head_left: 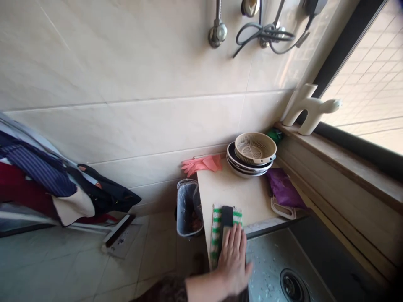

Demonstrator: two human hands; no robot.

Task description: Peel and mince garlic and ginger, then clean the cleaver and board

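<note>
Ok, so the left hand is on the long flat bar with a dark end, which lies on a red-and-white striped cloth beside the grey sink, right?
Not quite: the striped cloth is green and white, as the head view shows. The left hand is indeed on the long flat bar, and the cloth lies beside the grey sink.

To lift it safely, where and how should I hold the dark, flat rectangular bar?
Probably pinch the dark narrow bar from above by its far end's long edges: it lies flat on the green-and-white striped cloth; the left hand covers its nearer part.
</note>
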